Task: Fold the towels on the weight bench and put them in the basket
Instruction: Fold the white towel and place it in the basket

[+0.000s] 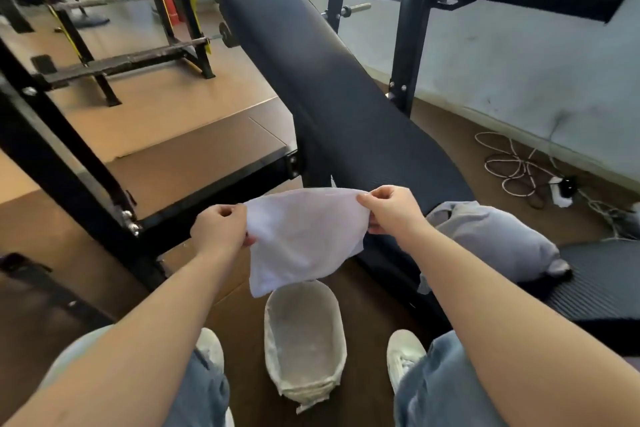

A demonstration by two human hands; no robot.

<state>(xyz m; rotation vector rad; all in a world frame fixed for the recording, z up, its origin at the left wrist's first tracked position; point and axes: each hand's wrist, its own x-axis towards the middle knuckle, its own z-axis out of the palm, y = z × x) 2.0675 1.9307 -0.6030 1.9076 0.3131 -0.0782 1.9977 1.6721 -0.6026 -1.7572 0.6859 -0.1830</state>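
Note:
A white towel (304,236) hangs in the air, held by its two upper corners. My left hand (221,229) pinches the left corner and my right hand (391,210) pinches the right one. Directly below it on the floor, between my feet, stands a pale oval basket (337,319) that looks empty. A grey towel (491,239) lies bunched on the black weight bench (332,87) to the right of my right hand.
The bench's black steel frame (214,191) crosses at the left, with barbell racks (121,62) beyond. White cables and a power strip (557,191) lie on the floor at the right by the wall. My shoes flank the basket.

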